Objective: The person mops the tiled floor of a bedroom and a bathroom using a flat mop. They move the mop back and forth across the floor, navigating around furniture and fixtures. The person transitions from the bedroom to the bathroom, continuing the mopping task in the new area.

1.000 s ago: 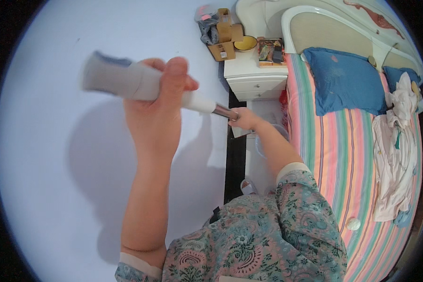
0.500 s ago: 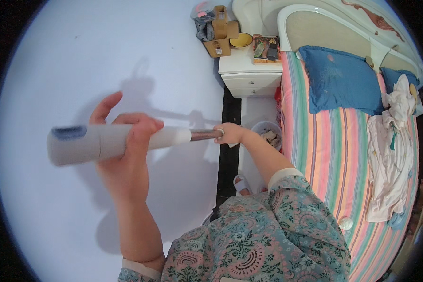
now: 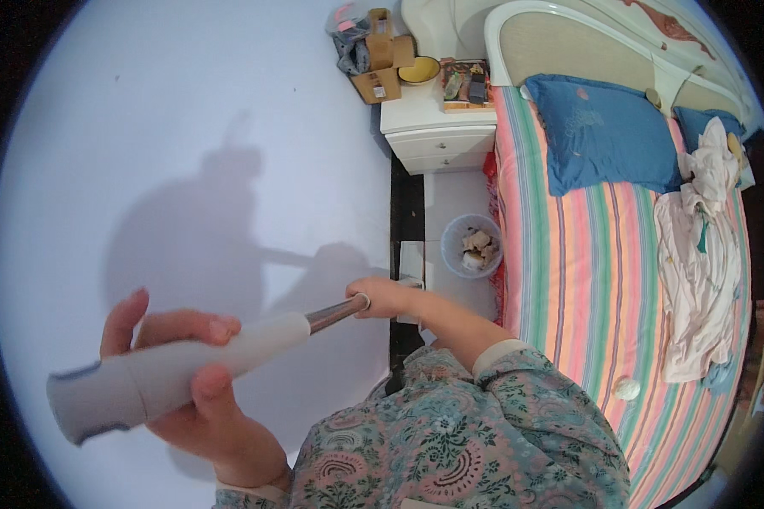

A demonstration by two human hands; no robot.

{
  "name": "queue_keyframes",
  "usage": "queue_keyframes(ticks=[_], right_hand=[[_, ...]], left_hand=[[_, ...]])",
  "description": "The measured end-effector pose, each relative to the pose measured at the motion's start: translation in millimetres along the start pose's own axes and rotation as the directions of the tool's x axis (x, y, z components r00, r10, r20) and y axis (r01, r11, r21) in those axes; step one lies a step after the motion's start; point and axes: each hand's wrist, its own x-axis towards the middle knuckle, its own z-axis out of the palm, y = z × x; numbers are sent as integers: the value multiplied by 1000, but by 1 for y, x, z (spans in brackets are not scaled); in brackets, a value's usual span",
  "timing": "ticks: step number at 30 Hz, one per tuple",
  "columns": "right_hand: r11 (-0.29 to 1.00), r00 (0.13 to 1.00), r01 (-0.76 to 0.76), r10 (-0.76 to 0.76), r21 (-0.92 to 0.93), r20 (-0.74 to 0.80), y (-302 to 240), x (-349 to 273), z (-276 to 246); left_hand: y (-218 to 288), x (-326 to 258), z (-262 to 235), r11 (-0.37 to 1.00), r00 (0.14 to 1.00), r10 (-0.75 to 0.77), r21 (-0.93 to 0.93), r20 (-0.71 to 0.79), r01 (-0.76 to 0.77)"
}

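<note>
Cardboard boxes crowd the white nightstand [image 3: 437,127] beside the bed.

Up at about twelve o'clock, two brown cardboard boxes stand together on the nightstand's left end: a taller upright one [image 3: 380,38] behind, and a lower one [image 3: 378,85] in front of it, tipped slightly and carrying a small white label [image 3: 382,91] on its side. Toward one o'clock from them, past a yellow bowl [image 3: 418,69], a flat open box [image 3: 465,85] with dark printed sides lies near the headboard, holding small items too tiny to tell apart. No screens or signs show.
</note>
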Motion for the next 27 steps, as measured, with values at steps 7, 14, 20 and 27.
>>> queue_keyframes(ticks=[7,14,20,27], right_hand=[[977,975,-215,214,-9,-55,-25,30,29],[941,942,-330,333,-68,33,-26,70,37],[966,968,-249,246,-66,-47,-18,88,26],[961,962,-273,273,-48,-3,-24,86,34]], left_hand=[[-66,30,-28,890,994,98,-451,51,-65],[-119,62,-44,683,962,166,-729,218,47],[-131,91,-21,643,980,141,-766,138,15],[-131,81,-28,650,975,195,-758,111,-44]])
